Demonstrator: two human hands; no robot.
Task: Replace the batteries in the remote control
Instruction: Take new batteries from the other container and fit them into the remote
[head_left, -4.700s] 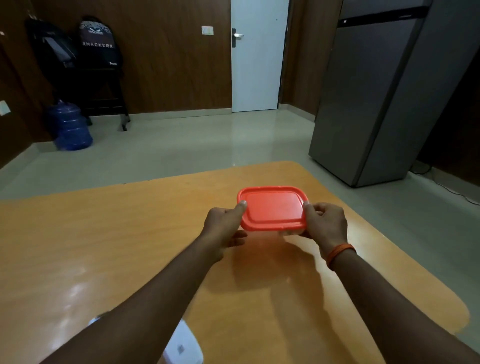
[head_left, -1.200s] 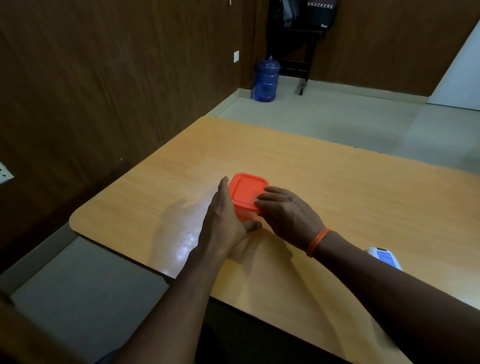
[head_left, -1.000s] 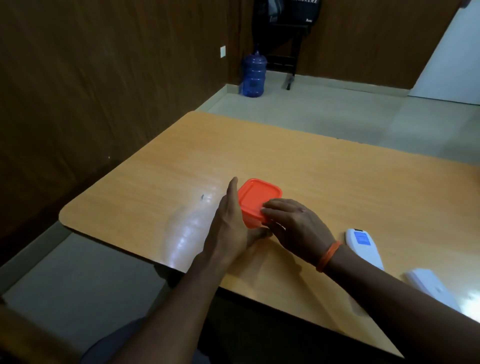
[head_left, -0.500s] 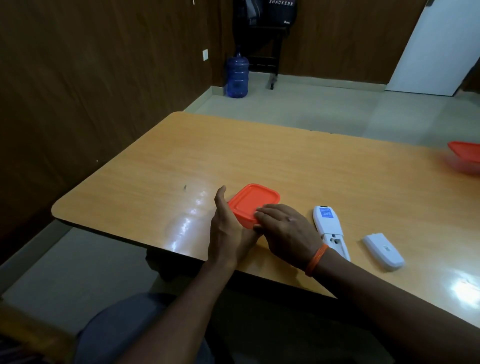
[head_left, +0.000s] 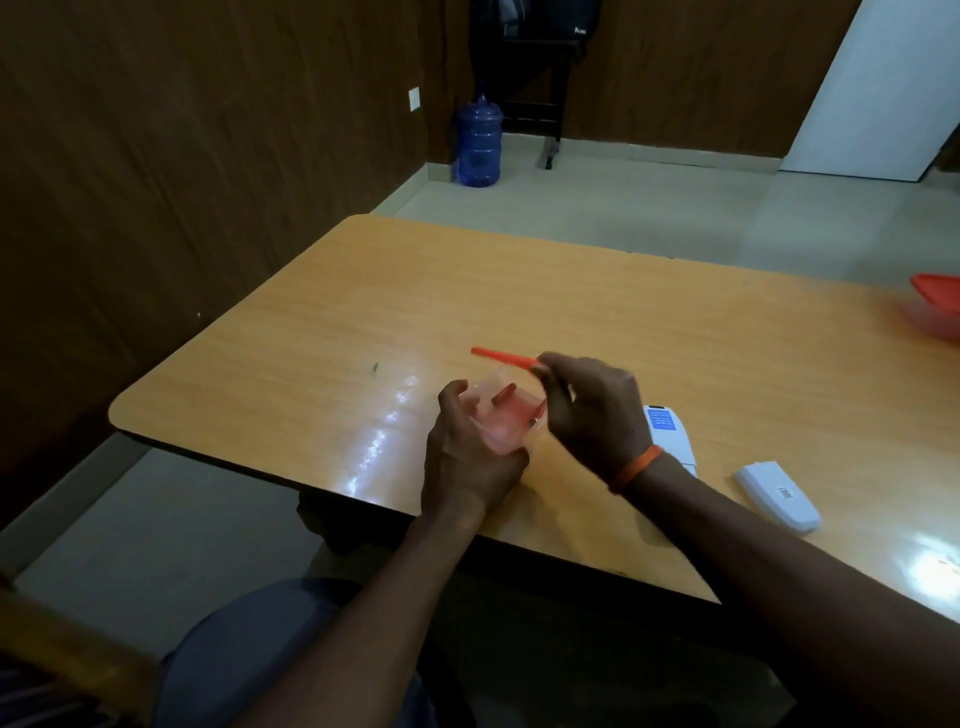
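A small clear plastic box (head_left: 506, 422) stands on the wooden table (head_left: 597, 312) near its front edge, and my left hand (head_left: 467, 452) grips its left side. My right hand (head_left: 592, 415) holds the box's orange lid (head_left: 501, 358) lifted off above the box, seen almost edge-on. Something small and metallic lies inside at the right corner; I cannot tell what it is. The white remote control (head_left: 670, 436) lies just right of my right hand, partly hidden by my wrist. Its white back cover (head_left: 777, 496) lies separately further right.
A second orange-lidded box (head_left: 937, 306) sits at the table's far right edge. A blue water jug (head_left: 479, 143) and a dark stand are on the floor by the brown wall. My knee is under the table's front edge.
The lid, shut on the box half a second ago, is now lifted off by my right hand. Earlier I set another lidded box down at the right and turned left.
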